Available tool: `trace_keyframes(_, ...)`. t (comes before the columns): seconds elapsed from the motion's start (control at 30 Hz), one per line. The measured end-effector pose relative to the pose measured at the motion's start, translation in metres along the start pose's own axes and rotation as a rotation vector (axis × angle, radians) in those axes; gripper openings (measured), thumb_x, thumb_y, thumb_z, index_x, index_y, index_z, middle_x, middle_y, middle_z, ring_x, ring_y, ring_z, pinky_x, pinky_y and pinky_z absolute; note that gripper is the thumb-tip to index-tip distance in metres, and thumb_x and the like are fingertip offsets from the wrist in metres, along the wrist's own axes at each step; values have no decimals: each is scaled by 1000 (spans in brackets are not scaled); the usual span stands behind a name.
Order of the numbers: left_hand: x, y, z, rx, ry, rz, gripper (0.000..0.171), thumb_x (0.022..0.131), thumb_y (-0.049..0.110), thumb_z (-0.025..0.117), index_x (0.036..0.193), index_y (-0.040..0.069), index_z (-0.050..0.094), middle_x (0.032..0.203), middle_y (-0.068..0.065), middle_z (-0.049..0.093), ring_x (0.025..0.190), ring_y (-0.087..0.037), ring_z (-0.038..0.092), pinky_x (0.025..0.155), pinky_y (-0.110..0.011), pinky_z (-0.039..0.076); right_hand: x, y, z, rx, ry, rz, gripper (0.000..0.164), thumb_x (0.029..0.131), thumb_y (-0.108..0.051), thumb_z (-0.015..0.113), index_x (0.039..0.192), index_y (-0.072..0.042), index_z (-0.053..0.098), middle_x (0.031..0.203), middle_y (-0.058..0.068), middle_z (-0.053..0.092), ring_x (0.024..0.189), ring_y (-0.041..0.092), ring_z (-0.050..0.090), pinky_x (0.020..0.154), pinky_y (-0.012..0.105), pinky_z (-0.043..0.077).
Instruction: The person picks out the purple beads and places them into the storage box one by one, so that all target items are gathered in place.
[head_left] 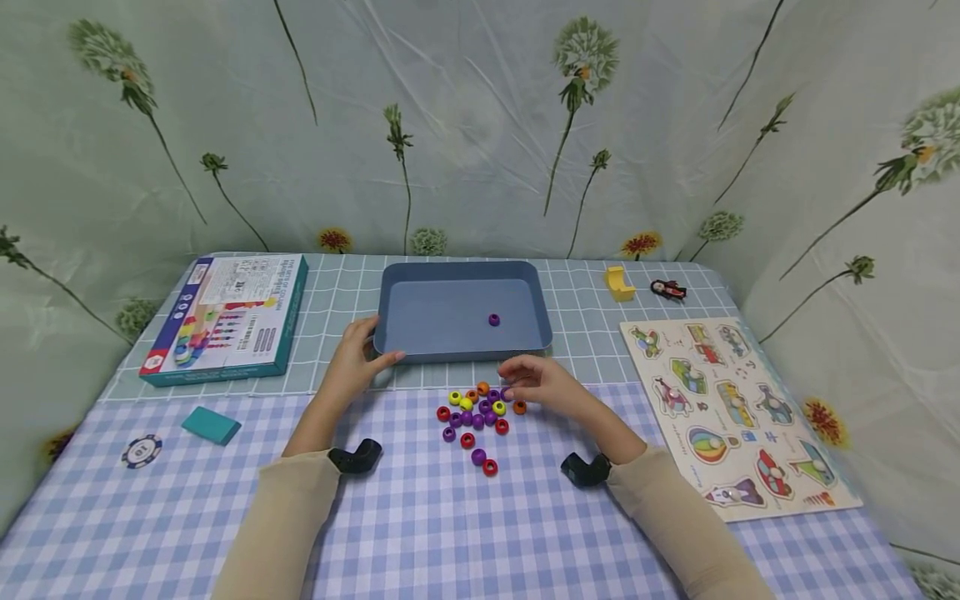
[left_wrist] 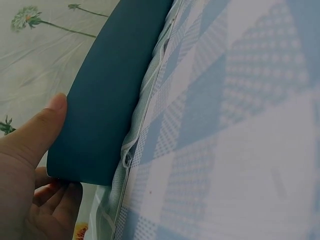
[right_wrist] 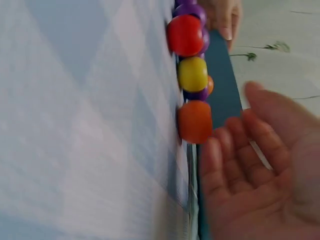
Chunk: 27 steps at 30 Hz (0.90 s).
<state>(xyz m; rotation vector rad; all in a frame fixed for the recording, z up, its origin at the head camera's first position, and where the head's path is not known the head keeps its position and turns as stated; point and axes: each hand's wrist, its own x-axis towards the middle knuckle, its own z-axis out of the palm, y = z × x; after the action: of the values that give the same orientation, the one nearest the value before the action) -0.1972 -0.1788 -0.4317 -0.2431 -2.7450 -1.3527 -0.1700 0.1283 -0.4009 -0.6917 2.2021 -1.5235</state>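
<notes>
A shallow blue-grey tray lies at the back middle of the table, with one purple bead inside. My left hand grips its front left corner. In the left wrist view the thumb lies at the tray wall and the other fingers curl round the corner. Several red, yellow, orange and purple beads are scattered in front of the tray. Over their right back edge hovers my right hand. Its fingers are loosely bent, close to an orange bead, and no bead shows in the palm.
To the left are a boxed toy set, a teal block and a poker chip. A wooden picture puzzle board lies at the right. Behind it sit a yellow piece and a small figure.
</notes>
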Motion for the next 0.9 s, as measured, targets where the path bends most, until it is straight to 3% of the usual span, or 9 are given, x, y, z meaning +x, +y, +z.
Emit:
trace_keyframes(0.13,0,1,0,-1,-4,-1,83,68,44,60,128,-1,24,125,-19,24,114,-29,28,90,-37,34,-1,14,3,-88,-23,10,33,73,-2,61,104,3,53,101,13,53,87,25,50,77,34,44)
trace_keyframes(0.33,-1,1,0,0,-5,2,83,68,43,60,128,0,24,125,-19,24,114,-29,28,91,-37,34,3,31,5,-295,0,1,27,72,-8,63,99,-12,57,95,-4,54,81,9,50,73,23,45)
trace_keyframes(0.47,-1,0,0,4,-11,-4,84,67,45,59,129,0,23,126,-18,23,114,-29,28,91,-37,34,3,31,5,-348,13,0,23,72,-7,62,94,-14,59,89,-6,54,76,8,49,67,21,46)
trace_keyframes(0.67,-1,-1,0,-2,-6,-13,84,67,45,59,129,0,24,126,-18,23,114,-29,28,90,-36,34,3,29,4,-294,60,20,18,74,-10,61,92,-13,60,86,-4,55,73,9,50,65,21,46)
trace_keyframes(0.9,0,-2,1,-10,-2,-7,84,67,46,59,129,1,24,126,-18,23,114,-28,28,90,-36,35,8,17,-7,-89,142,-61,21,76,-8,60,96,-6,59,90,3,56,76,14,53,65,25,49)
